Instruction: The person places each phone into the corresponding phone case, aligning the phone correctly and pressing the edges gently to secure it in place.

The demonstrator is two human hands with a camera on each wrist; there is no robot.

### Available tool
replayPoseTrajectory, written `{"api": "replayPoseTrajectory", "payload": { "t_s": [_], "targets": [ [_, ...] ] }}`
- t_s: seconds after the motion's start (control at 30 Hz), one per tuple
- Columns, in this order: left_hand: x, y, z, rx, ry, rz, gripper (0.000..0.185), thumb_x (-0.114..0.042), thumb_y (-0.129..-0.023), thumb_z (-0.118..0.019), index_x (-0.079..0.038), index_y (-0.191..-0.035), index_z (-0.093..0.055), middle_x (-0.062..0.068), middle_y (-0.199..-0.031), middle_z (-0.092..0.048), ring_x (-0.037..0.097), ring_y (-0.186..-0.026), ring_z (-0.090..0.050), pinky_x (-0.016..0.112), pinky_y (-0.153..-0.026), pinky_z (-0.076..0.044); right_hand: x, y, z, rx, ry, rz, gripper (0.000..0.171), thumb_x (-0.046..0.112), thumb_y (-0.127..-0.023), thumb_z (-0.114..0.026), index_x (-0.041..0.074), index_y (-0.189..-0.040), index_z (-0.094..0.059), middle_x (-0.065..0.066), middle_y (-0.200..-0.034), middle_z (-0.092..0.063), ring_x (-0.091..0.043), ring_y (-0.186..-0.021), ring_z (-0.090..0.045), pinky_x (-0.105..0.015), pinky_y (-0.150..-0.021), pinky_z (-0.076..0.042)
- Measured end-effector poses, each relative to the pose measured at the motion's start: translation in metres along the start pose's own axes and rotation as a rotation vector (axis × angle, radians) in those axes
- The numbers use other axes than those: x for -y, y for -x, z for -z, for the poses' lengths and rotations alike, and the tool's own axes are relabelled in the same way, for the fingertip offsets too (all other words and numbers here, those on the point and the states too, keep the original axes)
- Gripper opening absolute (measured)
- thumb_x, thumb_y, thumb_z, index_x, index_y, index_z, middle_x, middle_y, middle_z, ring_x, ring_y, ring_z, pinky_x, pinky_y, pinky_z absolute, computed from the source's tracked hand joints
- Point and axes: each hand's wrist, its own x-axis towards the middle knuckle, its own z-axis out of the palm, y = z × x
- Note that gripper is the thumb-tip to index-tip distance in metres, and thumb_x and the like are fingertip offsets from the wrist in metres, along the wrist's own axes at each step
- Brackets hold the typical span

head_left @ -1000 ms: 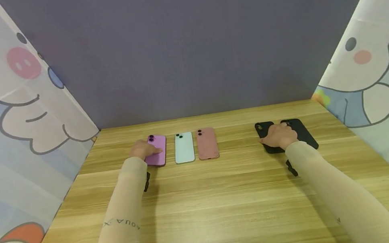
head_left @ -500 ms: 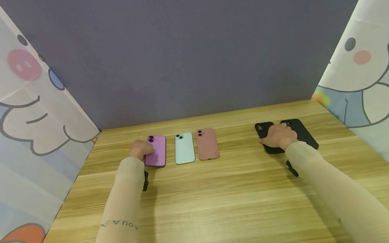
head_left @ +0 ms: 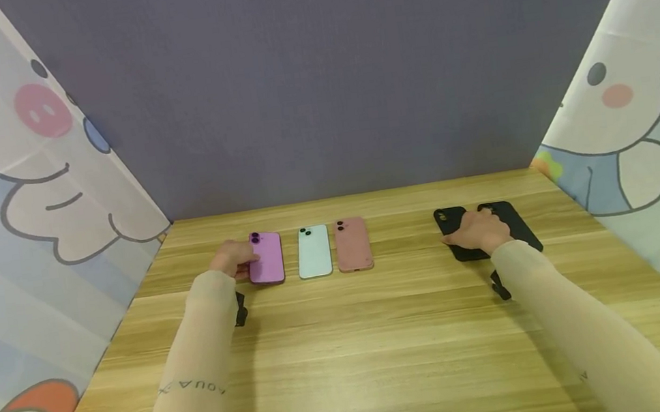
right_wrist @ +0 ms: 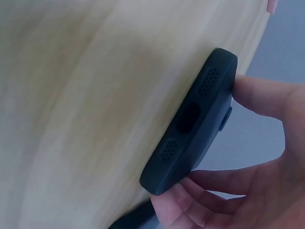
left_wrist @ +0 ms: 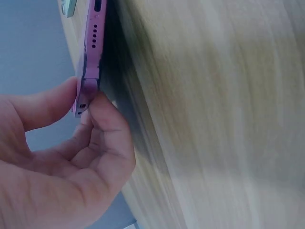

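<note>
My left hand pinches a purple smartphone by its left edge. In the left wrist view the thumb lies on the phone's back, the curled fingers are under its edge, and the phone's underside stands off the wood. My right hand reaches over a black phone case on the table. The right wrist view has the thumb at one long side of this case and the fingers at the other. A second black phone case lies just right of it, partly covered by the hand.
A white smartphone and a pink smartphone lie side by side, camera side up, right of the purple one. The wooden table ends at a grey panel. Printed curtains hang left and right.
My left hand has shifted left, from over the purple smartphone to its left edge, and the phone has turned a little straighter. My right hand stays in place on the black phone case.
</note>
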Motion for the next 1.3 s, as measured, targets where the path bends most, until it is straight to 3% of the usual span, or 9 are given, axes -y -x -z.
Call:
{"api": "replayPoseTrajectory", "payload": {
  "t_s": [0.23, 0.43, 0.7, 0.9, 1.1, 1.23, 1.3],
  "targets": [
    [0.006, -0.001, 0.002, 0.025, 0.119, -0.024, 0.03, 0.001, -0.098, -0.053, 0.009, -0.127, -0.051, 0.01, -0.1, -0.054, 0.018, -0.082, -0.058, 0.029, -0.076, -0.057, -0.003, 0.0, 0.004, 0.051, -0.041, 0.0, 0.094, 0.055, -0.095, -0.061, -0.017, -0.149, -0.033, -0.053, -0.15, -0.006, -0.071, -0.132, -0.021, -0.073, -0.095, -0.041],
    [0.011, 0.0, 0.002, 0.033, 0.148, -0.049, 0.014, -0.001, -0.1, -0.051, 0.004, -0.113, -0.053, 0.009, -0.101, -0.051, 0.016, -0.084, -0.052, 0.027, -0.078, -0.053, -0.003, 0.0, 0.005, 0.054, -0.084, 0.003, 0.093, 0.054, -0.094, -0.061, -0.016, -0.148, -0.035, -0.053, -0.15, -0.003, -0.072, -0.133, -0.018, -0.073, -0.096, -0.04],
    [0.014, -0.001, 0.0, 0.072, 0.193, -0.081, 0.015, -0.003, -0.102, -0.047, 0.004, -0.115, -0.053, 0.008, -0.102, -0.051, 0.015, -0.086, -0.052, 0.029, -0.085, -0.053, 0.002, -0.001, -0.003, 0.004, -0.1, -0.013, 0.091, 0.056, -0.092, -0.063, -0.016, -0.143, -0.041, -0.05, -0.139, -0.032, -0.065, -0.117, -0.043, -0.066, -0.085, -0.048],
    [0.016, -0.001, -0.001, 0.094, 0.214, -0.108, 0.019, -0.002, -0.102, -0.047, 0.005, -0.119, -0.052, 0.008, -0.104, -0.052, 0.015, -0.089, -0.054, 0.032, -0.09, -0.053, 0.004, 0.002, -0.004, -0.015, -0.125, -0.018, 0.09, 0.057, -0.092, -0.063, -0.016, -0.141, -0.045, -0.049, -0.139, -0.032, -0.061, -0.11, -0.05, -0.061, -0.078, -0.05],
    [0.012, 0.003, -0.004, 0.092, 0.22, -0.136, 0.019, -0.003, -0.102, -0.047, 0.006, -0.119, -0.05, 0.008, -0.101, -0.052, 0.015, -0.086, -0.055, 0.03, -0.085, -0.054, 0.011, 0.004, -0.007, -0.05, -0.159, -0.018, 0.068, 0.057, -0.09, -0.064, -0.007, -0.112, -0.065, -0.049, -0.14, -0.034, -0.043, -0.084, -0.06, -0.045, -0.06, -0.05],
    [0.006, 0.007, -0.009, 0.082, 0.205, -0.158, 0.024, -0.005, -0.103, -0.047, 0.007, -0.124, -0.047, 0.009, -0.101, -0.051, 0.017, -0.086, -0.054, 0.032, -0.086, -0.053, 0.015, 0.004, -0.009, -0.056, -0.174, -0.012, 0.065, 0.059, -0.09, -0.064, -0.004, -0.105, -0.067, -0.048, -0.142, -0.033, -0.037, -0.077, -0.059, -0.041, -0.055, -0.048],
    [0.003, 0.008, -0.012, 0.085, 0.207, -0.162, 0.023, -0.005, -0.103, -0.048, 0.008, -0.122, -0.05, 0.009, -0.1, -0.053, 0.017, -0.085, -0.055, 0.033, -0.086, -0.053, 0.017, 0.004, -0.011, -0.06, -0.186, -0.008, 0.063, 0.06, -0.089, -0.065, -0.003, -0.101, -0.067, -0.044, -0.136, -0.043, -0.035, -0.077, -0.059, -0.04, -0.056, -0.047]
  ]
}}
